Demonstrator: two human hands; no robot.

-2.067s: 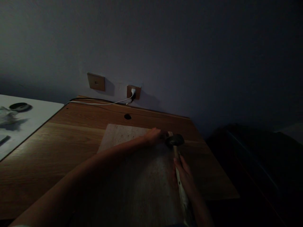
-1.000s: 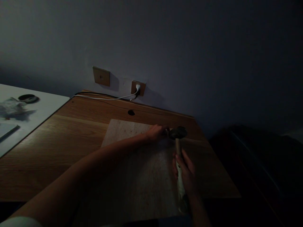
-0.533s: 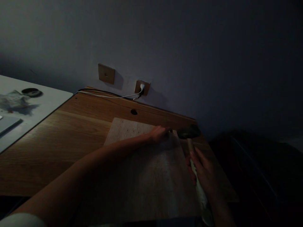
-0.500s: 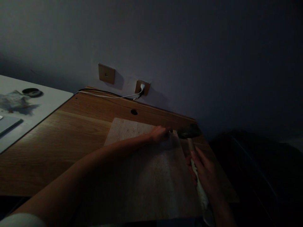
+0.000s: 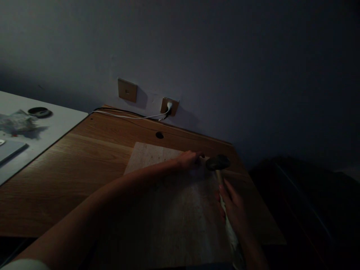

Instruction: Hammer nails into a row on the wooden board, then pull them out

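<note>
My right hand (image 5: 232, 202) is wrapped round the handle of a hammer (image 5: 218, 162), its dark head raised near the far right corner of a wooden board (image 5: 171, 221). Just left of the hammer head, my left hand (image 5: 191, 159) rests at the board's far edge with the fingers drawn together. Whatever those fingers pinch is too dark and small to make out. A few small dark dots show on the board's far left part.
Under the board is a wooden desk (image 5: 84, 161) against the wall. Cables run to a wall socket (image 5: 170, 106) behind it. At left, a white table (image 5: 63, 112) carries a round dark dish (image 5: 39, 111), a crumpled plastic bag (image 5: 18, 122) and a grey flat object (image 5: 11, 150).
The hammer has moved left and slightly toward me, its head now closer to my left hand. My left hand has stayed at nearly the same spot.
</note>
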